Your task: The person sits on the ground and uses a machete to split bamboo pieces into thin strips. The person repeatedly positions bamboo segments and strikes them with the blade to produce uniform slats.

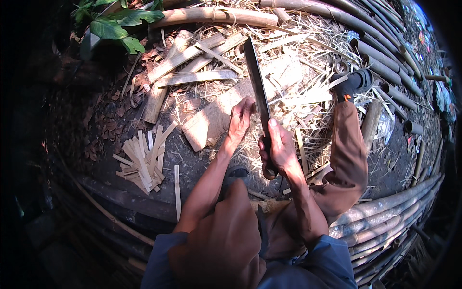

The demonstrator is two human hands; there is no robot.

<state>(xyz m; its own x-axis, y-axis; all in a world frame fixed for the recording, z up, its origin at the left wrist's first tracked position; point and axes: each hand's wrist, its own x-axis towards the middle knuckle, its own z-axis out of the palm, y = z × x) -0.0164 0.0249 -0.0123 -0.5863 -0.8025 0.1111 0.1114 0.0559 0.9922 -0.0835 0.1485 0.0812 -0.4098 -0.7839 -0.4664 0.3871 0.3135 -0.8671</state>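
A: What's everything sitting on?

B: Bare dark ground, sunlit in patches, deeply shaded toward the left

A: And lying on it over there?

B: A loose heap of thin pale strips, a lone strip near it on the right, and brown dry leaves farther up

A: The middle?

B: A thick wooden block, set aslant, with pale shavings strewn about its far end; to its left, a round bamboo length with split pieces over and beside it

A: And the right?

B: Long bamboo poles at the top, stacked poles lower down, and crumpled clear plastic between
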